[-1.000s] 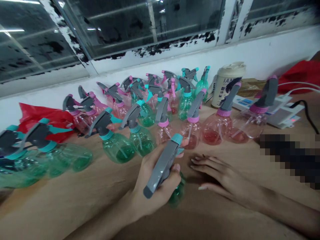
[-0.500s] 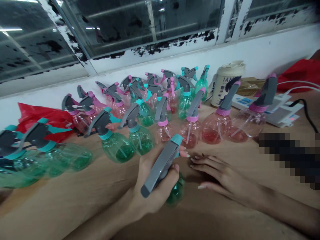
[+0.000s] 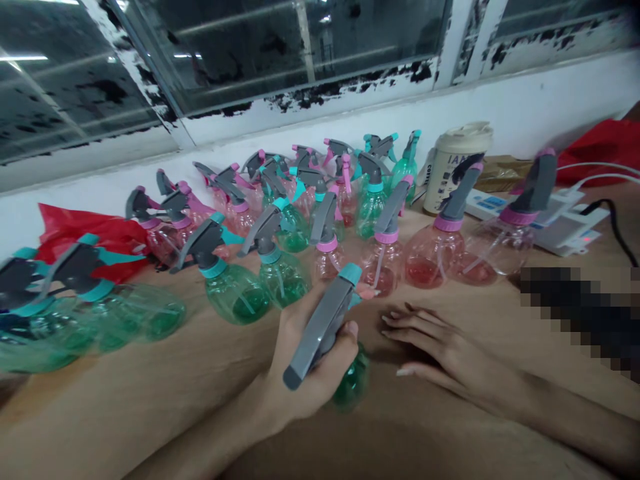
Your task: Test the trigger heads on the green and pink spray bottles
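My left hand (image 3: 305, 373) is wrapped round the neck of a green spray bottle (image 3: 351, 380) with a grey head and teal nozzle. The bottle's nozzle points away from me, and the hand hides its collar. To its right, my right hand (image 3: 440, 343) lies palm down on the table, fingers stretched out, holding nothing. Just beyond my hands stands a row of spray bottles: a green spray bottle (image 3: 243, 293) and another green one (image 3: 286, 277), then a pink spray bottle (image 3: 383, 267) and several more pink ones to the right.
Several more pink and green bottles crowd the wooden table (image 3: 200, 393) by the wall. A red bag (image 3: 90, 230) lies behind the left bottles. At the back right are a coffee cup (image 3: 453, 170), a white power strip (image 3: 570, 230) with cables, and another red bag (image 3: 600, 150).
The spray bottle's head in my left hand has tipped very slightly, its nozzle end shifting a little left and away from me. The right hand and other bottles stay in place.
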Available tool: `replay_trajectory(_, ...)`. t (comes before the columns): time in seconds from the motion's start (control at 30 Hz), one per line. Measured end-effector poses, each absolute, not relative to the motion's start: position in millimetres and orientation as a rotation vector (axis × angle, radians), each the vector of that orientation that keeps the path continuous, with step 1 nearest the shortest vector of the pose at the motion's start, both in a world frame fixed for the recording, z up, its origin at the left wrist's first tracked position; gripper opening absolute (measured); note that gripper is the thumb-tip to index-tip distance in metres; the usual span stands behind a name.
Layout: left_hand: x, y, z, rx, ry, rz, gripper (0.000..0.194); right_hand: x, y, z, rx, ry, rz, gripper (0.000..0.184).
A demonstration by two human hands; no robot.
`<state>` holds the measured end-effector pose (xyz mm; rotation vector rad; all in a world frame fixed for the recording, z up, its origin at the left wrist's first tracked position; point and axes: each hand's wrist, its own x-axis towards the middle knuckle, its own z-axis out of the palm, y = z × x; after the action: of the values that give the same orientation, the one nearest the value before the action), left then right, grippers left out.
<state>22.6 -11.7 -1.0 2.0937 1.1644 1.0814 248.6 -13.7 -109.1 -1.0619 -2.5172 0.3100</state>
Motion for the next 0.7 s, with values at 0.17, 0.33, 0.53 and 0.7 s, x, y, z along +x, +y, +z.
replay_trajectory(0.17, 25.1, -13.8, -6.1, 2.042, 1.207, 1.118, 0.018, 248.5, -12.8, -108.7, -1.054, -2.51, 0.322, 0.041)
replay_trajectory(0.33, 25.1, -15.1, -7.0, 2.076, 1.244, 1.133, 0.018, 248.4, -13.2, -107.5, -1.059, -2.51, 0.312, 0.043)
replay_trajectory(0.53, 26.4, -12.4, -2.4, 2.11, 1.237, 1.08, 0.021, 248.2, -14.8, -107.8, -1.076, -2.536, 0.294, 0.045)
replay_trajectory(0.7, 24.4, -11.6, -4.5, 2.124, 1.217, 1.064, 0.031, 249.1, -15.3, -107.1, -1.079, -2.531, 0.311, 0.046)
